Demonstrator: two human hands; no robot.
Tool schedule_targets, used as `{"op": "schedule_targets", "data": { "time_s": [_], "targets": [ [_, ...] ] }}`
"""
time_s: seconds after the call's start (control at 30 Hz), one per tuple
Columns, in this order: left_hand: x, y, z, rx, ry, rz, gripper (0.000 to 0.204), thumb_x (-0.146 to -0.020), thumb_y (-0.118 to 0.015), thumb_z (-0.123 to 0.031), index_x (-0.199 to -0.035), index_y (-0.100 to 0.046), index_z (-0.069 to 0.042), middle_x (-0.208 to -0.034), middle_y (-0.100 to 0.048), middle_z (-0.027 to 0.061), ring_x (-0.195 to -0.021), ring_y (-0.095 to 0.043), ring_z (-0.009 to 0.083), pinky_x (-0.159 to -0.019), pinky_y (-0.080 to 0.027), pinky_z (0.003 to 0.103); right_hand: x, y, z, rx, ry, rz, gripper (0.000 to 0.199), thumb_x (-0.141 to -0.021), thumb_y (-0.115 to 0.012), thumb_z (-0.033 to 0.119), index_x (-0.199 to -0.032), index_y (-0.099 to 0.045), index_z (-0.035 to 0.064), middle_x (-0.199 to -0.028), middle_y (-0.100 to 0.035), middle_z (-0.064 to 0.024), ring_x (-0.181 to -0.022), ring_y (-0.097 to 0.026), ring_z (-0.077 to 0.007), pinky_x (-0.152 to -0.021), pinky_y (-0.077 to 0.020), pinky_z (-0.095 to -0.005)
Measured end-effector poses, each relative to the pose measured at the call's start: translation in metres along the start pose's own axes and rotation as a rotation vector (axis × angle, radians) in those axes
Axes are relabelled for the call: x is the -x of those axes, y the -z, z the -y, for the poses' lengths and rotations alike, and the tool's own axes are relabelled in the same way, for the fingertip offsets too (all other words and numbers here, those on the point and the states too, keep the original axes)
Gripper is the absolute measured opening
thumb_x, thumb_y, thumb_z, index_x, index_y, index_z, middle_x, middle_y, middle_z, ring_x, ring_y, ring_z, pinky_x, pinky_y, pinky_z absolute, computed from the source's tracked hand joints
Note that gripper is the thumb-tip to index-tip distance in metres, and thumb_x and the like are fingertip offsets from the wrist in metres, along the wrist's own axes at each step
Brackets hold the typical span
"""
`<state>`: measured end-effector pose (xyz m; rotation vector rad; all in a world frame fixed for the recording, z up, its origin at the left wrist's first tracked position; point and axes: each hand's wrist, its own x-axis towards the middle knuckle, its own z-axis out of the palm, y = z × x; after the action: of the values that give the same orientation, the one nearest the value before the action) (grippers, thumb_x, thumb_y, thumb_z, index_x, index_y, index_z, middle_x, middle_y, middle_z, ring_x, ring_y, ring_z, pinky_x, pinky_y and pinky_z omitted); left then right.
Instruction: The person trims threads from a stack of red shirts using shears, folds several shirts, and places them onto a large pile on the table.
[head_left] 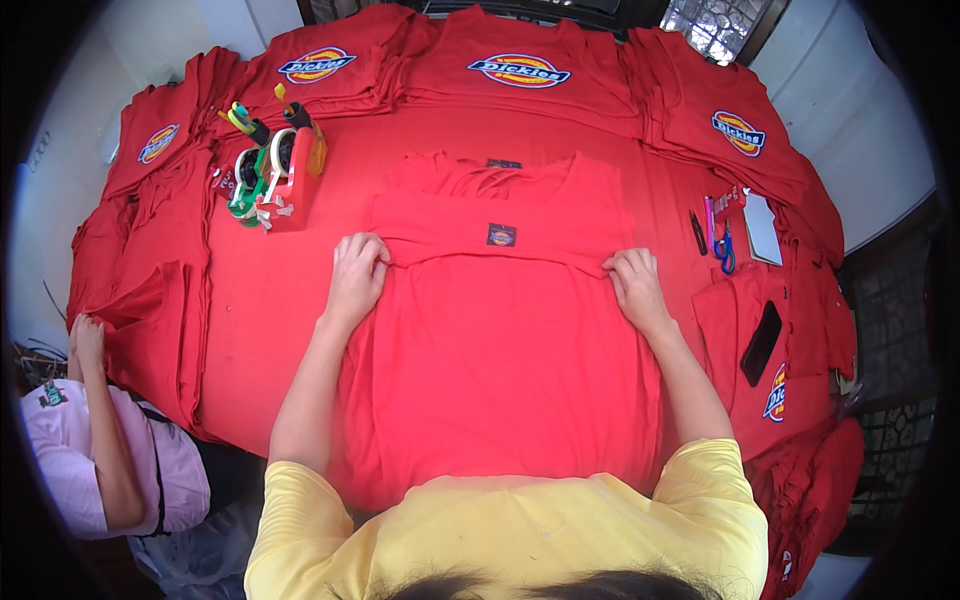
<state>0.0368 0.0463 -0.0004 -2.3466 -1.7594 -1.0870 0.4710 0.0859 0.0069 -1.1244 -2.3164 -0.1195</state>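
Pinching a folded edge of the red shirt (500, 350), both hands (357, 272) closed, palms down, arms outstretched.

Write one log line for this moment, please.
left hand: pinches shirt fold | right hand: pinches same fold | red shirt: flat on table, back up | tape dispensers: far left

a table covered in red cloth (270, 290) carries a red t-shirt (500, 360) spread at its middle, stacks of folded red t-shirts (520, 70) along the far edge and sides, a red tape dispenser (290, 180) at left, and scissors (725, 250), pens (700, 228) and a black phone (762, 342) at right.
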Motion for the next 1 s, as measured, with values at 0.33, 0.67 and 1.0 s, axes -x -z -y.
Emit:
{"op": "schedule_targets", "data": {
  "time_s": [0.33,0.67,1.0],
  "targets": [
    [-0.013,0.003,-0.049,-0.075,-0.116,-0.007,0.026,-0.076,-0.060,-0.004,-0.102,-0.061,-0.006,-0.108,-0.057,0.0098,-0.106,-0.050,0.0282,-0.095,-0.038,0.041,-0.034,0.000,0.046,0.105,0.026,-0.024,0.029,-0.073,-0.059,0.003,-0.101,-0.064,0.0093,-0.100,-0.057,-0.0060,-0.096,-0.050,-0.0265,-0.080,-0.0386,-0.0417],
    [0.002,-0.041,-0.070,-0.337,-0.075,0.221,0.048,-0.089,-0.054,-0.031,-0.133,-0.048,-0.012,-0.143,-0.040,0.0057,-0.135,-0.031,0.0251,-0.112,-0.018,0.052,-0.051,-0.066,0.098,0.227,-0.030,0.095,0.041,-0.085,-0.058,0.025,-0.123,-0.057,0.0090,-0.118,-0.054,-0.0091,-0.096,-0.049,-0.0269,-0.078,-0.0392,-0.0407],
    [-0.050,0.031,-0.005,-0.164,0.232,0.360,0.027,-0.076,-0.063,-0.008,-0.103,-0.065,-0.009,-0.126,-0.054,0.0075,-0.123,-0.045,0.0336,-0.101,-0.035,0.045,-0.039,0.021,0.016,0.218,-0.133,0.341,0.024,-0.073,-0.059,0.004,-0.096,-0.065,0.0062,-0.105,-0.057,-0.0107,-0.094,-0.048,-0.0319,-0.082,-0.0387,-0.0452]
  ]
}}
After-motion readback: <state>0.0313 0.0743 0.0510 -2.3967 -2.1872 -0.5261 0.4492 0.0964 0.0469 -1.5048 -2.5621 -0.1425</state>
